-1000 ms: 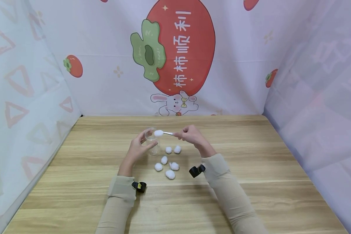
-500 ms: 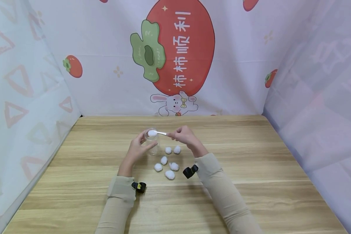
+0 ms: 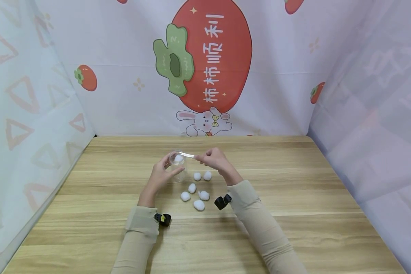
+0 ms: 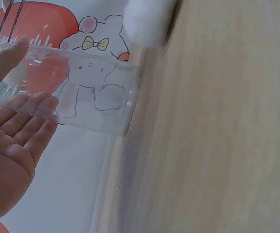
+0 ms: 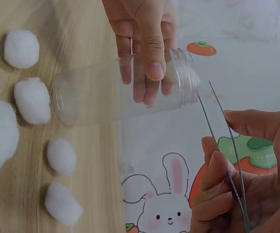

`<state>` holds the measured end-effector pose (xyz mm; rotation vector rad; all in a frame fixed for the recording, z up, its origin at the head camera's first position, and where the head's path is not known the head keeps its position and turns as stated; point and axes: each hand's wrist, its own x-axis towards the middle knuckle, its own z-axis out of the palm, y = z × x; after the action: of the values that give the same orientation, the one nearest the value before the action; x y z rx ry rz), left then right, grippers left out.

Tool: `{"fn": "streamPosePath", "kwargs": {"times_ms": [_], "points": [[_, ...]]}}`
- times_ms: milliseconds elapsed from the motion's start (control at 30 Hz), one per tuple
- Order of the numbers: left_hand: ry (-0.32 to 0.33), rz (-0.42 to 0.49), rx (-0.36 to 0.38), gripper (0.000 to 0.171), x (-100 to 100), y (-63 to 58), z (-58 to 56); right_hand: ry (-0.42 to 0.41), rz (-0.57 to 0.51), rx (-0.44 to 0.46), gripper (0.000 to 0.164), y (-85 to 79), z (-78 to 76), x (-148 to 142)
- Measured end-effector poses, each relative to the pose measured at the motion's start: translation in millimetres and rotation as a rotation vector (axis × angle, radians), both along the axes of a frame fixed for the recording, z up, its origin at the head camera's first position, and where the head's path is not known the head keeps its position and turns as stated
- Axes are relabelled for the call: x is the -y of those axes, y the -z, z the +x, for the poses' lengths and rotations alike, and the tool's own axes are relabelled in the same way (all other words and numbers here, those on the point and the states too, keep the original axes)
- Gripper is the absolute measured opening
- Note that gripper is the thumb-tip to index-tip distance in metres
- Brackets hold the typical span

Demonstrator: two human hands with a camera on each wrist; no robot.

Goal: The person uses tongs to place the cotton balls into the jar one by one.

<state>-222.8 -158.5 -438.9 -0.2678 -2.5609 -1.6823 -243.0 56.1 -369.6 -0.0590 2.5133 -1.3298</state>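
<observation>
My left hand (image 3: 160, 176) grips a clear plastic jar (image 5: 94, 92) near its open neck, thumb on one side and fingers on the other. The jar stands upright on the wooden table. A white cotton ball (image 3: 179, 158) is just inside the jar's mouth. Between thumb and fingers, my right hand (image 3: 215, 160) holds metal tweezers (image 5: 233, 162), whose tips reach to the jar's rim. In the right wrist view those tips are spread apart with nothing between them.
Several loose cotton balls (image 3: 199, 205) lie on the table (image 3: 294, 228) in front and to the right of the jar. A printed cloth (image 3: 277, 95) hangs behind the table, with more cloth at both sides.
My right hand has moved left, bringing the cotton ball in the tweezers over the jar. The tweezers have let go, and the ball sits lower, inside the mouth. My left hand stays put.
</observation>
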Motion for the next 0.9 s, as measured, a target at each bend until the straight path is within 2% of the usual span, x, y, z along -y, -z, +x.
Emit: {"fn": "streamPosePath", "kwargs": {"times_ms": [167, 233, 333, 500, 700, 900], "points": [[0.012, 0.003, -0.003, 0.064, -0.8, -1.7, 0.4, -0.068, 0.003, 0.002, 0.035, -3.2, 1.5, -2.1], [0.012, 0.003, 0.004, 0.064, -2.5, -7.4, 3.6, -0.116, -0.012, 0.011, 0.034, -3.9, 1.8, -3.0], [0.013, -0.004, 0.013, 0.062, -6.0, -22.4, 12.5, -0.182, -0.043, 0.031, 0.030, -3.0, 1.3, -4.4], [0.015, -0.018, 0.009, 0.061, -8.9, -35.4, 21.2, -0.250, -0.088, 0.062, 0.029, 1.4, -0.8, -8.5], [0.020, -0.021, 0.001, 0.062, -9.1, -34.5, 21.4, -0.281, -0.074, 0.096, 0.034, 2.5, -1.9, -18.3], [0.016, -0.025, -0.008, 0.062, -8.6, -30.3, 20.0, -0.295, -0.096, 0.081, 0.027, 4.1, -1.7, -26.9]]}}
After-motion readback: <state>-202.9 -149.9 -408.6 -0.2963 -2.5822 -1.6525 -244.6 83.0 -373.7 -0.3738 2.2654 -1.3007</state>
